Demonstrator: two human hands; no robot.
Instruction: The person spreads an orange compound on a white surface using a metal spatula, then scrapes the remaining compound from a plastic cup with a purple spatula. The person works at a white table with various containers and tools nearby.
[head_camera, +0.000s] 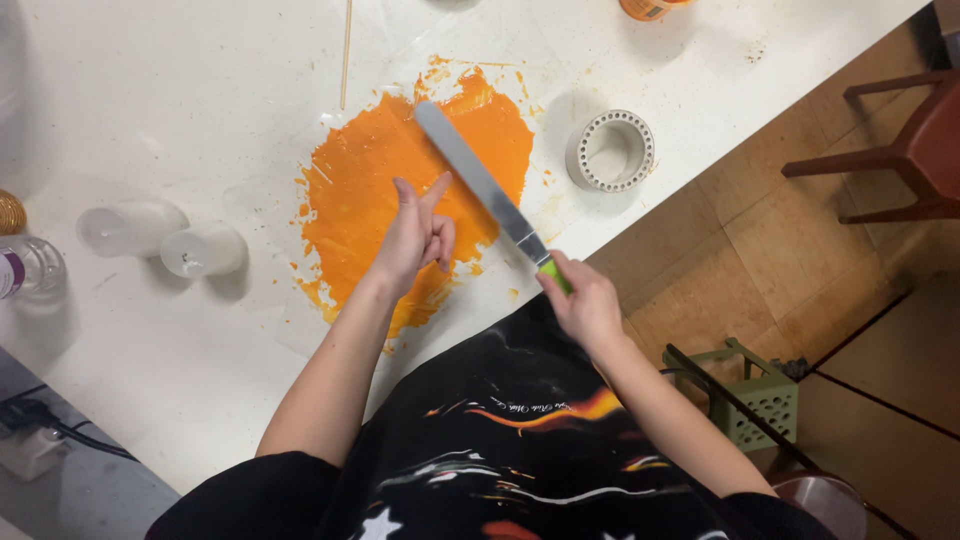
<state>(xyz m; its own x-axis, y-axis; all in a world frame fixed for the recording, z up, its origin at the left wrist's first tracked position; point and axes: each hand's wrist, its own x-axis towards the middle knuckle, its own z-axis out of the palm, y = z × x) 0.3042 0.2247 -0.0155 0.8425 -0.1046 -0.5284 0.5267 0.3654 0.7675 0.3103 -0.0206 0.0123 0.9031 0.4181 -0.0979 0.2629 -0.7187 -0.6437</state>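
Perhaps a craft workshop: paste-smeared table (150, 120)

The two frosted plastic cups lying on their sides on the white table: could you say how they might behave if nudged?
The frosted plastic cups look thin and empty, so probably light. Lying sideways, they would likely roll in a curve. Neither hand touches them.

My right hand (585, 305) grips the green-handled spatula (480, 185), its blade slanting over the orange paste (370, 180) on the counter (180, 100). My left hand (415, 240) hovers above the paste, fingers spread. A white ring (611, 150) sits right of it.
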